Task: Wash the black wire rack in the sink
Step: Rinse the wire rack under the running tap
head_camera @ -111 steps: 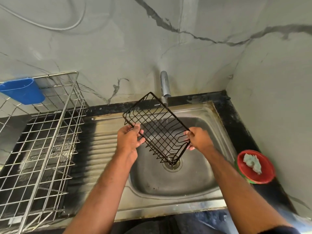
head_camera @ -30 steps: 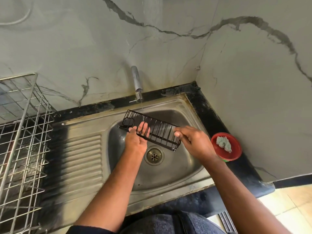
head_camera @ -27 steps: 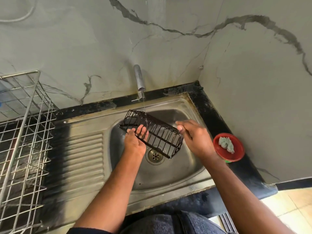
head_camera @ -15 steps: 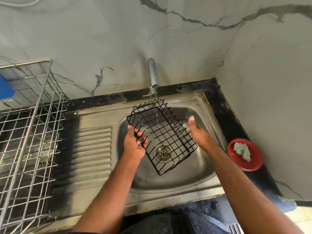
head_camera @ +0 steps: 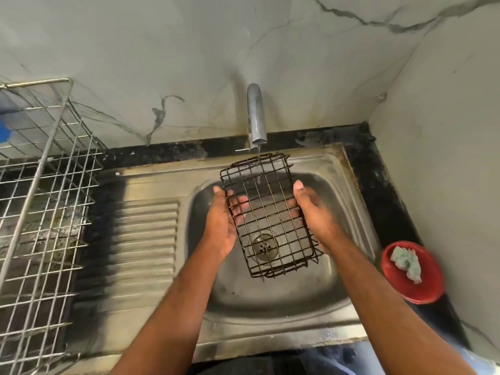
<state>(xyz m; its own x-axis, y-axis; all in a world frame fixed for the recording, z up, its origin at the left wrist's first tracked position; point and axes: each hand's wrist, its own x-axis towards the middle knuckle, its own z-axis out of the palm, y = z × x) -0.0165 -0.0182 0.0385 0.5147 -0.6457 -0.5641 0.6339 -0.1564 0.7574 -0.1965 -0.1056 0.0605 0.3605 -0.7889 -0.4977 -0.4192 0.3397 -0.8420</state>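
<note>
Now that the black wire rack [head_camera: 266, 212] has turned flat-faced under the tap [head_camera: 256, 117], both hands cradle its long sides, fingers curled beneath, rinsing another face above the sink [head_camera: 349, 301].

Black counter [head_camera: 378, 185] carrying a steel sink [head_camera: 270, 301] directly beneath the grip; a wire dish rack [head_camera: 40, 198] far left of it; a red bowl [head_camera: 412, 272] holding a cloth [head_camera: 405, 262] right of it.
</note>
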